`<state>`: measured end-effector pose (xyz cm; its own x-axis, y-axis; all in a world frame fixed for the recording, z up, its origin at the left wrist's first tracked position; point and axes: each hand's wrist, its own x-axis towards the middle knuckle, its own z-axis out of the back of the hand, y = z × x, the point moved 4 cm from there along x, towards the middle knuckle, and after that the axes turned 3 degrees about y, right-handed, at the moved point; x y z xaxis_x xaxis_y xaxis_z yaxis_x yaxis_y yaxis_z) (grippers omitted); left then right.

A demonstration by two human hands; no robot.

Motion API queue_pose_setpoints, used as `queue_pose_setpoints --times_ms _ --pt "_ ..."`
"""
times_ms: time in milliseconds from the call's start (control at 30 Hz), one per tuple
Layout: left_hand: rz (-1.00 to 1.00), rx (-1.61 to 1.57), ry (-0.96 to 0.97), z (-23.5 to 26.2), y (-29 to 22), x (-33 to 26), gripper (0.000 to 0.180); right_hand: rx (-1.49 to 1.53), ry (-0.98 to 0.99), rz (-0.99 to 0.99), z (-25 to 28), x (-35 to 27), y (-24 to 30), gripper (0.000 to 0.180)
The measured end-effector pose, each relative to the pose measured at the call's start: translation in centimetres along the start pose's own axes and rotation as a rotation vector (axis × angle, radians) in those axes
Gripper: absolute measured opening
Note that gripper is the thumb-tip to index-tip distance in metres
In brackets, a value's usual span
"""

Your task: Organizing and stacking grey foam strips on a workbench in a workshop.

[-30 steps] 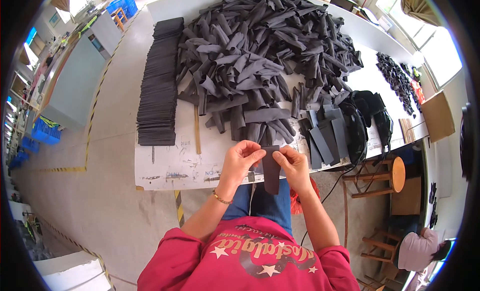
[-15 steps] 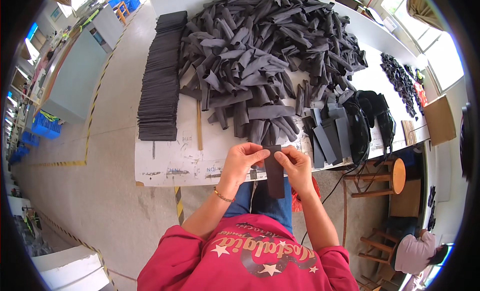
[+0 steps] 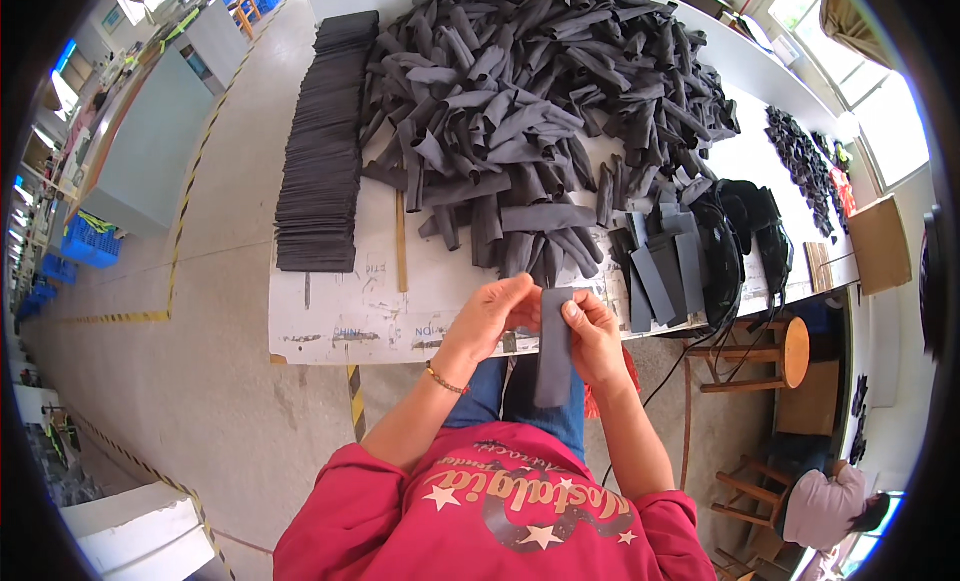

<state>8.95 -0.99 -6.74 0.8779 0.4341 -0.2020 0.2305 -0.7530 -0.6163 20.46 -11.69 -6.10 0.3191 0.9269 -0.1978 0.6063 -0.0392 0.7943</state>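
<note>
By the desk (image 3: 320, 306), our right grip (image 3: 595, 343) pinches a dark strip (image 3: 555, 356) near its top; we cannot tell whether our left grip (image 3: 488, 316), alongside, pinches too.

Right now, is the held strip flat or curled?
Flat: the dark strip in the right hand shows straight long edges and a smooth broad face.

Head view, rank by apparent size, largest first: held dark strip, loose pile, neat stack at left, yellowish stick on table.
1. Loose pile
2. Neat stack
3. Held dark strip
4. Yellowish stick, visible part only

The strip looks nearer the camera, so true sizes for 3 and 4 are unsure.
</note>
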Motion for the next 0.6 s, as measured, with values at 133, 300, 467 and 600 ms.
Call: queue_pose_setpoints --times_ms 133,300,467,600 --pt "-0.038 0.341 -0.065 1.1 0.9 -0.9 0.025 -0.138 -0.096 0.063 1.6 0.6 -0.5 0.011" --pt "-0.01 0.472 -0.042 0.5 1.0 -1.2 0.021 -0.199 -0.124 0.091 0.5 0.4 0.0 0.012" --pt "0.008 0.283 0.071 0.2 1.2 -1.0 0.02 -0.149 -0.127 0.033 -0.7 0.1 0.5 0.014" --pt "0.07 0.173 0.018 -0.4 1.5 -1.4 0.02 -0.155 -0.184 0.096 0.7 0.4 0.2 0.013"
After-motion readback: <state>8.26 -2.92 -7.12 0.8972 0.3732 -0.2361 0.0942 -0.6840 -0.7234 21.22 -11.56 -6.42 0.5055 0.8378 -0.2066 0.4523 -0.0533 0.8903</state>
